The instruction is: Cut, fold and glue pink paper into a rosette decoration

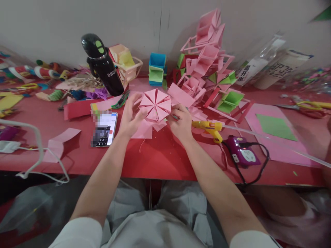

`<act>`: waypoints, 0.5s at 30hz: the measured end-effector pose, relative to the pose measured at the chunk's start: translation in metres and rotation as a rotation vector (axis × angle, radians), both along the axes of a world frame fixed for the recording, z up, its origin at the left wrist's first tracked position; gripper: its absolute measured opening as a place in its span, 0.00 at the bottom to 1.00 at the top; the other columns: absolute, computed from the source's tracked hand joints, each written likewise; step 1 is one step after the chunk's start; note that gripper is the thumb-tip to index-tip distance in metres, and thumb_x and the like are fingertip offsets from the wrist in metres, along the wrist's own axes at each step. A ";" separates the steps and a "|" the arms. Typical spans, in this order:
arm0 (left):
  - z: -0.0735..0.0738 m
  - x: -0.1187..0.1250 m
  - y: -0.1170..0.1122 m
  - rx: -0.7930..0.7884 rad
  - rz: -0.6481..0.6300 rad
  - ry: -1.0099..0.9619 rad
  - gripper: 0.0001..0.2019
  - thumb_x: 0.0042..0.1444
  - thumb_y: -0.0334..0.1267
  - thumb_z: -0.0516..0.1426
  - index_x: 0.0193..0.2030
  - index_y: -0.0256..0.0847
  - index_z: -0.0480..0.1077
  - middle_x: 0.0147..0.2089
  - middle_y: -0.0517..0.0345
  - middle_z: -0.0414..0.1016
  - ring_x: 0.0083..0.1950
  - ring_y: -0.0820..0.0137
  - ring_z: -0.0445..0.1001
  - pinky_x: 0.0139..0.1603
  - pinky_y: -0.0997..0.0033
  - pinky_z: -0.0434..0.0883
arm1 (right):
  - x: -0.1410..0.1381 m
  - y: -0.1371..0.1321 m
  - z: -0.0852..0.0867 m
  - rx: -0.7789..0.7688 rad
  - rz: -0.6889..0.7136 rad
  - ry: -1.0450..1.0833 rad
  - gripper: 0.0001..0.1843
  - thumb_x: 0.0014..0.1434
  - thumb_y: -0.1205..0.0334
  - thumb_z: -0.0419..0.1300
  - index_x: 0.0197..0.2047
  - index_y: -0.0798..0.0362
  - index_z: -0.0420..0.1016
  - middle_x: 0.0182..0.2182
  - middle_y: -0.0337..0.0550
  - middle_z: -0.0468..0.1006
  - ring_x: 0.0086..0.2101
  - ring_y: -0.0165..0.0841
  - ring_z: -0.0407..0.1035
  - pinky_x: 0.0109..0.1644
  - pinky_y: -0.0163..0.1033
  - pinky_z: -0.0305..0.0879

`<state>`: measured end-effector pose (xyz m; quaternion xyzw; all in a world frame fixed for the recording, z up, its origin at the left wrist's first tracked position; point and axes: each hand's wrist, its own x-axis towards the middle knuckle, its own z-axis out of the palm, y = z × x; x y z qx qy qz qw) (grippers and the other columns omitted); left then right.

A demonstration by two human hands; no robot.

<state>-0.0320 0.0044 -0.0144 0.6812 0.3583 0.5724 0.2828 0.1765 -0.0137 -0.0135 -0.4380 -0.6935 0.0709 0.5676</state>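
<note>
Between my two hands is a pink folded-paper piece (155,104), an octagon with pleats meeting at its middle. My left hand (131,117) grips its left edge, with the thumb in front and the fingers partly hidden behind. At its lower right edge, my right hand (179,120) has its fingers curled in and pinching the rim. Pink paper sheets (142,130) lie on the red table just below the piece. A yellow glue gun (208,127) with a long clear glue stick rests right of my right hand.
Pink folded-paper models (207,62) stack up at the back, beside a blue and green paper box (157,69). A black bottle (104,65) stands behind a phone (104,129). A purple power socket (243,151) with a black cord sits at the right, near a green sheet (276,127).
</note>
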 end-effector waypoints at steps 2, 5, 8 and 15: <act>0.002 -0.002 -0.001 -0.037 0.064 -0.060 0.23 0.64 0.54 0.53 0.60 0.41 0.67 0.61 0.52 0.73 0.63 0.58 0.71 0.60 0.58 0.71 | 0.001 0.000 0.000 0.000 -0.024 0.006 0.09 0.51 0.73 0.60 0.24 0.51 0.69 0.32 0.42 0.74 0.35 0.36 0.69 0.40 0.43 0.65; 0.003 -0.005 -0.001 -0.032 0.164 -0.091 0.13 0.62 0.39 0.52 0.48 0.40 0.75 0.50 0.56 0.79 0.53 0.64 0.77 0.51 0.62 0.75 | 0.001 0.000 0.001 -0.027 -0.038 0.007 0.09 0.51 0.72 0.59 0.23 0.51 0.69 0.32 0.42 0.74 0.35 0.36 0.69 0.40 0.44 0.65; 0.004 -0.004 -0.001 -0.018 0.241 -0.025 0.13 0.51 0.30 0.54 0.42 0.41 0.76 0.44 0.57 0.80 0.47 0.65 0.78 0.47 0.64 0.75 | 0.002 0.000 0.001 -0.039 -0.034 0.009 0.08 0.51 0.72 0.59 0.24 0.51 0.70 0.32 0.42 0.75 0.35 0.36 0.69 0.40 0.43 0.66; 0.009 -0.002 -0.004 0.001 0.174 0.109 0.13 0.48 0.29 0.56 0.40 0.41 0.76 0.41 0.56 0.80 0.44 0.66 0.76 0.48 0.64 0.74 | 0.005 0.004 -0.001 -0.078 -0.038 0.020 0.07 0.51 0.70 0.60 0.23 0.51 0.73 0.31 0.42 0.76 0.34 0.36 0.70 0.40 0.42 0.66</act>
